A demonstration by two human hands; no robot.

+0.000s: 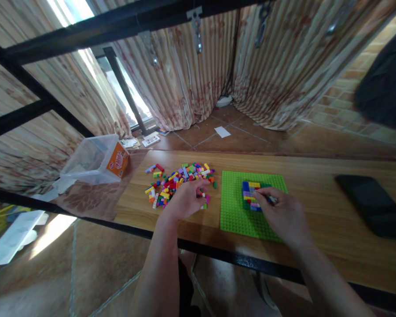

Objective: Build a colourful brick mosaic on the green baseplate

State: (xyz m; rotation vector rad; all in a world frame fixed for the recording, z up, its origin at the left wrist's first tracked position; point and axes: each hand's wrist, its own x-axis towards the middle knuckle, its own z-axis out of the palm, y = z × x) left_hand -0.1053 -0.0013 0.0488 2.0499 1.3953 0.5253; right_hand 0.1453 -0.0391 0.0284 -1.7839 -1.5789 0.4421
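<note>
A green baseplate lies on the wooden table. On it stands a small block of joined bricks in blue, yellow, grey and pink. My right hand rests on the plate beside that block, fingers pinched on a small piece I cannot make out. My left hand lies at the near edge of a pile of loose coloured bricks, fingers curled and pinching a small brick at the pile's right side.
A clear plastic tub with an orange label lies tipped at the table's left end. A black phone lies at the right. Black metal bars cross overhead. Curtains hang behind; papers lie on the tiled floor.
</note>
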